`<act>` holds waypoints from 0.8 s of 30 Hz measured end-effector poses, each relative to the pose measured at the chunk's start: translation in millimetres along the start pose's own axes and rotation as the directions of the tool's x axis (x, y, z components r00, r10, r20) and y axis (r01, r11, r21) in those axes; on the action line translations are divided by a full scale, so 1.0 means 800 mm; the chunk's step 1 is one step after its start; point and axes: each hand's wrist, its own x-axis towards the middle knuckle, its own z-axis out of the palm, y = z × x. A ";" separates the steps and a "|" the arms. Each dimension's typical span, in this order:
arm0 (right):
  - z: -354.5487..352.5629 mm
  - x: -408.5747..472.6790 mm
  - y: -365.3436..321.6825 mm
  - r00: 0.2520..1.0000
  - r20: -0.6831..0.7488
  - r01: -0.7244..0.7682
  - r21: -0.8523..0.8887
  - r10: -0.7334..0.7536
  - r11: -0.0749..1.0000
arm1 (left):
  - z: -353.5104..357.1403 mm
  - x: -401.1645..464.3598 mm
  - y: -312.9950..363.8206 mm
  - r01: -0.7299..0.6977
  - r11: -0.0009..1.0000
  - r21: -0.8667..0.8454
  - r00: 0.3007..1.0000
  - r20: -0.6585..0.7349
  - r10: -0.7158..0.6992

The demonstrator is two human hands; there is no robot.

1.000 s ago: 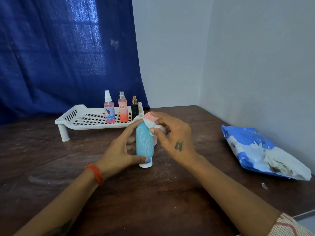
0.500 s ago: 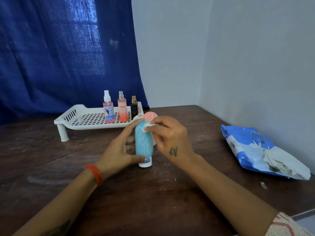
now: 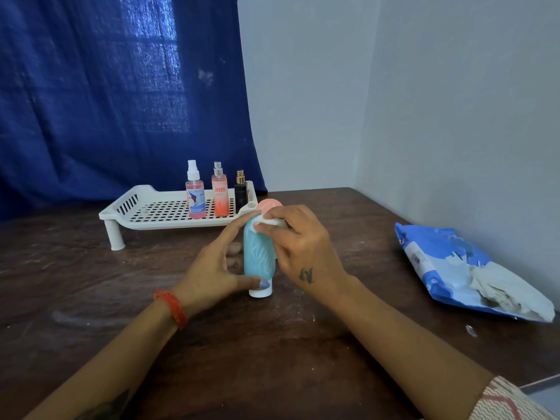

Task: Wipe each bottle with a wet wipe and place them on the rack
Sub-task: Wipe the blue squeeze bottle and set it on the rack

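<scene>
A light blue bottle (image 3: 258,257) stands on its white cap on the dark wooden table. My left hand (image 3: 213,268) holds it from the left, thumb near the cap and fingers round the back. My right hand (image 3: 298,248) pinches a folded white wet wipe (image 3: 268,222) against the bottle's top. Right behind it a pink bottle (image 3: 268,205) shows only its top. On the white perforated rack (image 3: 151,209) stand three bottles at its right end: a pink spray bottle (image 3: 195,197), an orange one (image 3: 220,195) and a small black one (image 3: 241,192).
A blue and white wet wipe pack (image 3: 454,268) lies open at the right, close to the grey wall, with white wipes spilling from its near end. A blue curtain hangs behind the rack. The rack's left part holds nothing.
My right hand has slid the wipe from the bottle's right side onto its top. The blue bottle and my left hand have stayed in place.
</scene>
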 end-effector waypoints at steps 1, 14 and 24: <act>0.004 0.000 -0.001 1.000 0.005 0.001 -0.014 -0.001 1.000 | 0.000 0.000 0.000 0.003 1.000 0.005 1.000 -0.002 -0.003; 0.000 -0.003 0.011 0.995 0.032 0.099 -0.008 -0.099 0.995 | 0.000 0.000 0.002 0.009 1.000 -0.015 1.000 -0.011 -0.010; 0.005 -0.002 0.004 0.966 0.120 0.232 -0.020 -0.228 0.973 | 0.000 -0.001 0.004 0.012 1.000 -0.012 1.000 -0.006 -0.012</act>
